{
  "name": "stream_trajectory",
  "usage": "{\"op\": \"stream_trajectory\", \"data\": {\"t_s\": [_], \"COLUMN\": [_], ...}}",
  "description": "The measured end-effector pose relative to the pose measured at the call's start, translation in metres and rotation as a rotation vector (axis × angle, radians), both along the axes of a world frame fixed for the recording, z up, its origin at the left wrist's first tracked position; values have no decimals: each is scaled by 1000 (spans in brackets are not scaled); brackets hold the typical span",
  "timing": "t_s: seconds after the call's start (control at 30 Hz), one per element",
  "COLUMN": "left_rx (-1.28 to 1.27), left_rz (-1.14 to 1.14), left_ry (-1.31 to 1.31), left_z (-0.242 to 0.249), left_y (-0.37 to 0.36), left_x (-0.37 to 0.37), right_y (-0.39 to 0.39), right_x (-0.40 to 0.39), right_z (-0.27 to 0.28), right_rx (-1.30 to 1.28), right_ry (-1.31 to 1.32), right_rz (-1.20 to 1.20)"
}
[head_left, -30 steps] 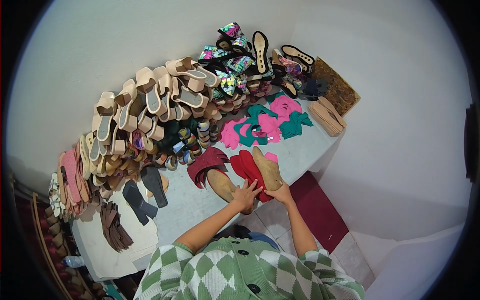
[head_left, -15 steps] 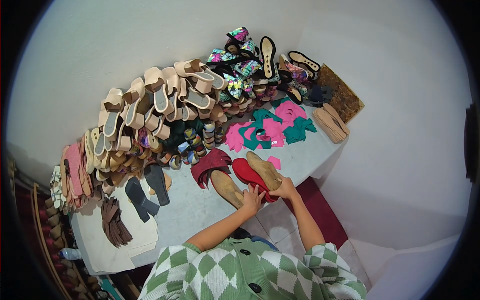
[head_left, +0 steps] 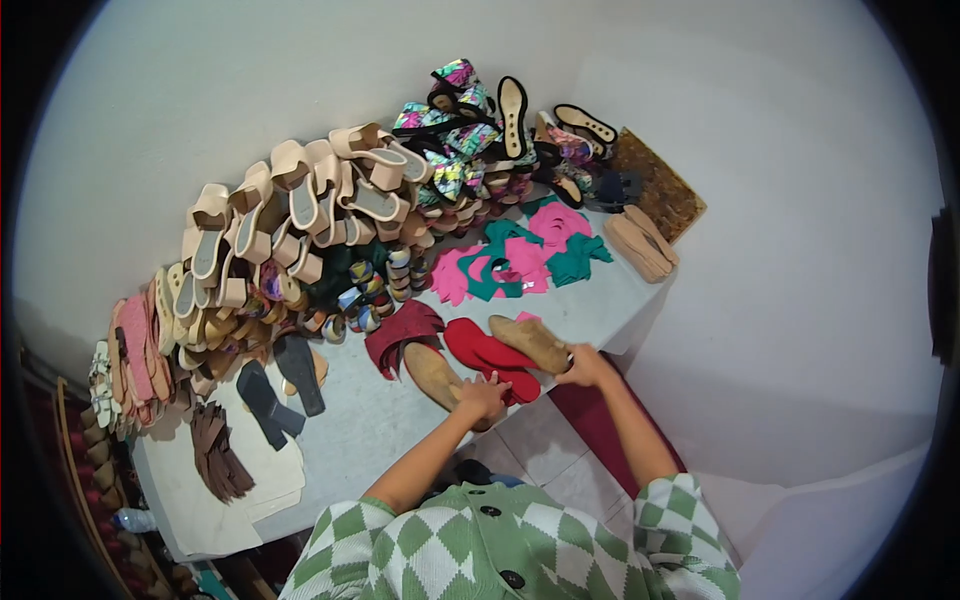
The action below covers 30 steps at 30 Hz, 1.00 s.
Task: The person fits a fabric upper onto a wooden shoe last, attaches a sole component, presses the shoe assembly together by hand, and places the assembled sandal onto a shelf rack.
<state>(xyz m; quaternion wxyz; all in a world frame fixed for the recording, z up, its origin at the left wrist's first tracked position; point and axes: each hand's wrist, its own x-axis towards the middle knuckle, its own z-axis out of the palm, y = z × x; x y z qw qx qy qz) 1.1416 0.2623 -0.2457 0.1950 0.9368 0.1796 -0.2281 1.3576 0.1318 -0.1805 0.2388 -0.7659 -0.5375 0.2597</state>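
My right hand [head_left: 582, 366] is closed round one end of a worn tan shoe last [head_left: 528, 343], near the table's front edge. Beside that last lie red sole-shaped pieces [head_left: 482, 350], overlapping each other. My left hand [head_left: 482, 396] rests at their near end, fingers stretched out and touching the red edge. Under and beside its palm is a second tan last [head_left: 430, 373], its near end partly covered by the hand. A fan of dark red strips [head_left: 402, 335] lies just behind this second last.
Beige heeled sandals [head_left: 300, 195] are piled along the wall, with patterned ones [head_left: 455, 130] farther right. Pink and green cutouts [head_left: 520, 250] lie behind the lasts. Black soles [head_left: 268, 405] and brown strips [head_left: 220, 455] lie left. A tan bundle [head_left: 640, 243] sits at the right edge.
My right hand has drawn its last rightward, off the red pieces, which show more fully now. My left hand stays by their near end. The whole view has shifted slightly.
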Motion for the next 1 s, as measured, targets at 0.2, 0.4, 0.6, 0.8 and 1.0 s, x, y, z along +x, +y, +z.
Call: {"op": "stream_trajectory", "data": {"t_s": [0.2, 0.4, 0.6, 0.8, 1.0], "left_rx": [-436, -535, -688, -798, -1102], "left_rz": [751, 1019, 1288, 1368, 1304], "left_ry": [-493, -638, -722, -726, -992], "left_z": [-41, -112, -73, -43, 18], "left_y": [21, 42, 30, 34, 44], "left_x": [21, 52, 62, 54, 26], "right_y": [-33, -24, -21, -30, -25], "right_x": [-30, -33, -27, -38, -82], "right_z": [-62, -63, -83, -65, 10], "right_rx": [110, 17, 154, 277, 415], "right_ry": [146, 352, 466, 552, 599], "right_rz": [-201, -382, -377, -407, -348]}}
